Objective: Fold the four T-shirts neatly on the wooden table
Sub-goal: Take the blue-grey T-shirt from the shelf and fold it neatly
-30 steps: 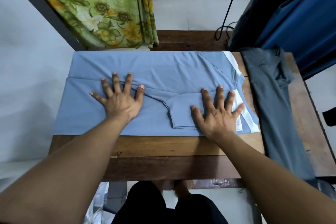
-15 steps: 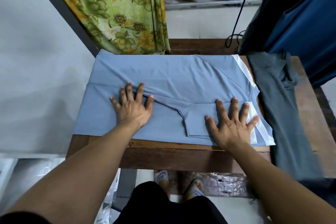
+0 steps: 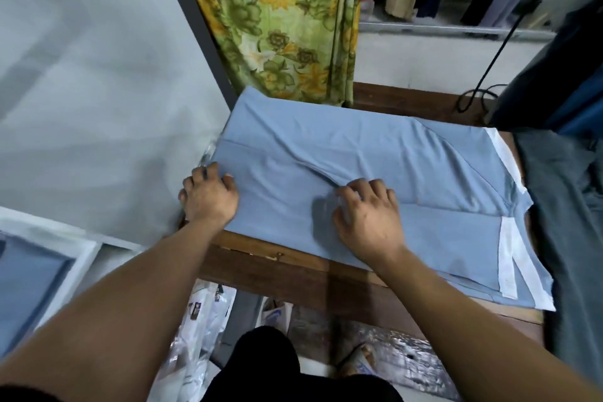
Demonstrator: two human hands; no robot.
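Blue T-shirt point(image 3: 375, 153) on wooden table point(image 3: 293, 271), grey T-shirt point(image 3: 571, 238) beside

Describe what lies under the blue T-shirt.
Under the blue T-shirt lies the wooden table, showing only beyond the shirt's edges. The left hand and right hand hold its cloth from above; anything else beneath is covered.

one blue t-shirt point(image 3: 375, 147), one grey t-shirt point(image 3: 567, 206), two hands point(image 3: 208, 199) point(image 3: 367, 222), one wooden table point(image 3: 293, 268), one floral curtain point(image 3: 284, 19)
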